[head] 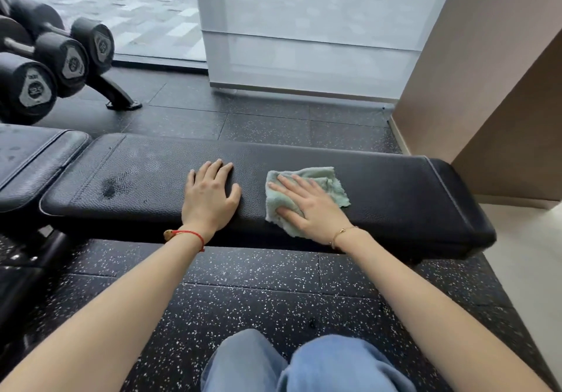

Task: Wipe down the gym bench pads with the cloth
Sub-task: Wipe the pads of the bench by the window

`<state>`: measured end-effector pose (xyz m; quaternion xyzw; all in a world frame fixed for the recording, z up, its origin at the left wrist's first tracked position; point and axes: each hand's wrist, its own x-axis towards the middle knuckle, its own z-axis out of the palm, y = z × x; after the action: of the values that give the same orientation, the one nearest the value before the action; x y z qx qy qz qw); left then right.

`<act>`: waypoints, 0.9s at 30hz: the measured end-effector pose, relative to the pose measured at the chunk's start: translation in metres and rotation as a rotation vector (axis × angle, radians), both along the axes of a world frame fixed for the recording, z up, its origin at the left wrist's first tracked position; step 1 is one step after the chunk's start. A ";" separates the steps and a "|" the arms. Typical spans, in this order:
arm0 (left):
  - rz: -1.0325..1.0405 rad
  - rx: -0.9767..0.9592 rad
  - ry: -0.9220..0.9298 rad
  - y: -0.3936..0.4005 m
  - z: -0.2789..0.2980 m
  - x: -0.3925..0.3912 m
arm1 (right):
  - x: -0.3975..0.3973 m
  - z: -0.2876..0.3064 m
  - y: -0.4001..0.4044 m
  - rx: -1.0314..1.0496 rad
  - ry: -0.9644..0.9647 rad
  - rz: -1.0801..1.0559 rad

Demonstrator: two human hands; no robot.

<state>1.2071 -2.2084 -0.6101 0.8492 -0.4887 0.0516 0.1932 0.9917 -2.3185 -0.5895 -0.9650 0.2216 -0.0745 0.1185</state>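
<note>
Wiping in hand on the long bench pad; cloth under the right palm.

Right hand (310,206) lies flat with fingers straight and spread, pressing the pale green cloth (307,197) onto the long pad (395,191), a little right of its middle; it grips nothing. Left hand (209,194) rests open, fingers extended, on the same pad just beside the cloth, bracing. Recommended: keep even palm pressure, work in overlapping strokes along the pad's length, carry over to the damp, smeared patch (117,183) near the left seam, then the front edge. The cloth is crumpled and frayed at the edges; refolding would give a cleaner face. The adjoining seat pad (33,160), black, grained and spotted with droplets, appears not yet wiped.
</note>
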 end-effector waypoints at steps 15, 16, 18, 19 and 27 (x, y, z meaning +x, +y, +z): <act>0.120 -0.066 0.023 0.052 0.027 0.033 | 0.079 0.002 0.006 -0.040 0.072 0.408; 0.144 -0.046 0.015 0.061 0.031 0.046 | 0.086 0.002 0.000 -0.031 0.067 0.402; 0.208 -0.027 0.012 0.076 0.039 0.071 | 0.117 0.005 -0.019 -0.016 0.064 0.320; 0.240 -0.020 0.012 0.081 0.043 0.082 | 0.141 0.007 -0.029 -0.012 0.077 0.261; 0.374 0.035 0.033 0.127 0.035 0.157 | 0.226 0.002 0.052 -0.056 0.062 0.518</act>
<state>1.3643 -2.0816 -0.5746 0.9292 -0.3199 0.0639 0.1734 1.2173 -2.2665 -0.5874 -0.9943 -0.0313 -0.0183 0.1001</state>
